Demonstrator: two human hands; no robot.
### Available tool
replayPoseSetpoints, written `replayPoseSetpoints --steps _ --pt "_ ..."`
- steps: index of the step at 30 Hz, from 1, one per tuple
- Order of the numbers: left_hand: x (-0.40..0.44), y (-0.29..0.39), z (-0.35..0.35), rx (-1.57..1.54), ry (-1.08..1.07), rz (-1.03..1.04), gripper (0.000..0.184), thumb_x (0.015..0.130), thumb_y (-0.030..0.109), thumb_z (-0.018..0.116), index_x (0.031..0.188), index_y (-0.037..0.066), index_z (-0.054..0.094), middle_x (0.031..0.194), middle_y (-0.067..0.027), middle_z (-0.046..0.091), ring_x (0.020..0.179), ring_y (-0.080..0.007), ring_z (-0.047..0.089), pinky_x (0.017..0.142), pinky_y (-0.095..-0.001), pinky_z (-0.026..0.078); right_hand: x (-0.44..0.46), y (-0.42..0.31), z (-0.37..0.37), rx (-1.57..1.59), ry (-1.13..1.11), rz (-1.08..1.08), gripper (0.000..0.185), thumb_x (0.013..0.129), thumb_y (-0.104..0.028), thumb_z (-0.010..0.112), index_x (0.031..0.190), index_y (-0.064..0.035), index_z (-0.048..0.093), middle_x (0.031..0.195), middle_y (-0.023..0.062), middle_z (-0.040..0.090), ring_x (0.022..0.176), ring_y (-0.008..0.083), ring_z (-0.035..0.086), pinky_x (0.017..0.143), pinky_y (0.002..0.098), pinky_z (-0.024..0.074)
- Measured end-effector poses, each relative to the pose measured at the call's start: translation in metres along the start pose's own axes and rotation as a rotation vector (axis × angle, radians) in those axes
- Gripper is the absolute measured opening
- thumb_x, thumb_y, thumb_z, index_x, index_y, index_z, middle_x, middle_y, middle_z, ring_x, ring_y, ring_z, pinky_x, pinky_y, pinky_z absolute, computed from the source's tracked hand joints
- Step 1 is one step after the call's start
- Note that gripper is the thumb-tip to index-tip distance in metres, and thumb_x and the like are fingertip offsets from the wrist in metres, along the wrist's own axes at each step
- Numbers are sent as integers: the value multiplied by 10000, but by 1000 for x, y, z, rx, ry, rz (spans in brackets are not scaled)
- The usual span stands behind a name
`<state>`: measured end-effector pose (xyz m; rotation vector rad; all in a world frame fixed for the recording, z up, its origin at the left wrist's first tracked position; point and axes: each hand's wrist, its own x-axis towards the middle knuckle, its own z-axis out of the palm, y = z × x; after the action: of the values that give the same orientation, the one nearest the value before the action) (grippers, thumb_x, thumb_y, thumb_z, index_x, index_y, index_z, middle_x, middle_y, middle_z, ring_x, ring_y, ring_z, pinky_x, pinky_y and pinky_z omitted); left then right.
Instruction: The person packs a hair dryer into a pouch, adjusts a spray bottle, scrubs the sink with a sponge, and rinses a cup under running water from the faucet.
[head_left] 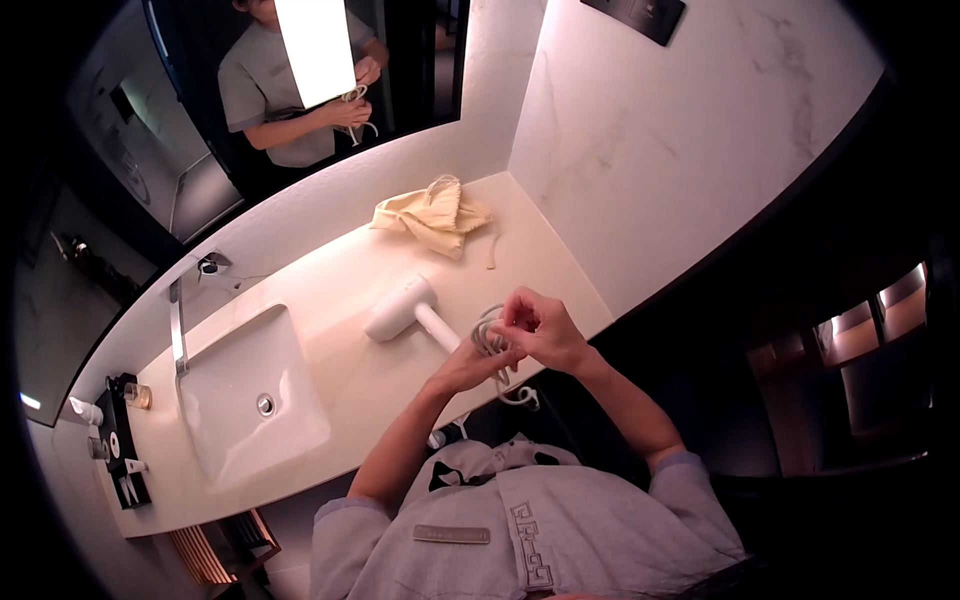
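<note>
In the head view, the dryer [402, 309] lies on its side on the counter [350, 370], its barrel slanting from lower left to upper right and its handle [437, 328] running down and right toward the hands; which end of the barrel is the outlet cannot be told. The pale counter carries a crumpled yellow bag [430, 217] beyond the dryer, a sink [250, 395] to its left with a tap [178, 330], and a black tray [122, 440] at the far left end. A marbled wall [680, 150] rises at the right; a mirror [400, 60] behind the counter reflects the person. The dryer is just left of the hands, its handle end nearest the left hand [468, 368]. The hands are together at the looped cord [488, 330]: the right hand [543, 330] pinches it, while the left supports the loops, how tightly cannot be told.
</note>
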<state>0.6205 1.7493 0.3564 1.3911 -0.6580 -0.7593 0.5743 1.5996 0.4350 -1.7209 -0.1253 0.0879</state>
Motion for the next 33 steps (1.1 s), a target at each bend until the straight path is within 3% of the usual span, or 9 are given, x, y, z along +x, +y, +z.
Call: replayPoseSetpoints --steps 4,5,8,13,18,23,25,29,33 --pt "-5 -3 -13 -156 -129 -70 356 937 338 502 691 81 529 573 -6 519 524 -105 496 497 -240 410 22 14 -4 -339 206 -316 461 747 -75 738 1129 -8 489 1007 115 566 947 163 589 781 299 508" --pt "-2 -6 -15 -300 -193 -75 396 954 336 464 637 99 481 508 -8 470 464 -116 480 472 -246 407 36 33 -1 192 90 -140 695 708 -159 766 1286 -28 401 1196 128 490 1106 218 509 904 347 458" --pt "9 -19 -21 -410 -307 -144 453 966 355 440 600 88 438 452 -12 442 399 -126 485 402 -255 389 45 30 8 537 -382 24 483 796 -238 684 1179 -3 510 970 142 625 862 229 623 796 332 514" --pt "-4 12 -13 -136 -66 -103 211 904 164 554 742 38 507 541 -18 482 442 -114 477 442 -258 412 53 41 28 587 -1 -30 372 942 -312 523 724 -11 517 539 -2 419 441 84 400 442 224 411" --pt "-4 -29 6 84 297 -65 218 917 156 475 794 -19 518 695 -82 541 610 -161 538 553 -298 441 65 56 32 632 135 -91 465 954 -332 492 592 -63 378 475 -25 336 375 63 323 352 230 351" --pt "5 -25 -10 -12 361 -98 304 931 267 507 731 39 481 553 -19 446 448 -116 433 415 -269 341 47 54 23 249 310 -260 302 961 -332 476 1015 -36 506 837 37 519 766 113 538 686 281 497" --pt "12 -20 -24 -431 370 -99 321 946 299 505 709 94 437 530 40 365 375 -59 314 351 -225 230 14 155 18 910 169 62 406 949 -292 510 1232 -25 395 1039 49 504 977 133 505 846 306 455" --pt "28 -4 -42 -620 235 -192 307 948 319 507 741 108 424 541 73 299 399 -39 263 359 -207 187 -56 118 101 219 -469 189 200 810 -169 695 865 3 609 764 12 609 733 72 550 700 243 458" --pt "20 7 -60 -88 188 -253 298 891 331 596 781 75 490 578 51 383 436 -59 322 390 -227 255 -54 71 -8 23 12 359 161 797 -142 710 786 -1 634 659 -37 568 632 42 488 566 213 403"
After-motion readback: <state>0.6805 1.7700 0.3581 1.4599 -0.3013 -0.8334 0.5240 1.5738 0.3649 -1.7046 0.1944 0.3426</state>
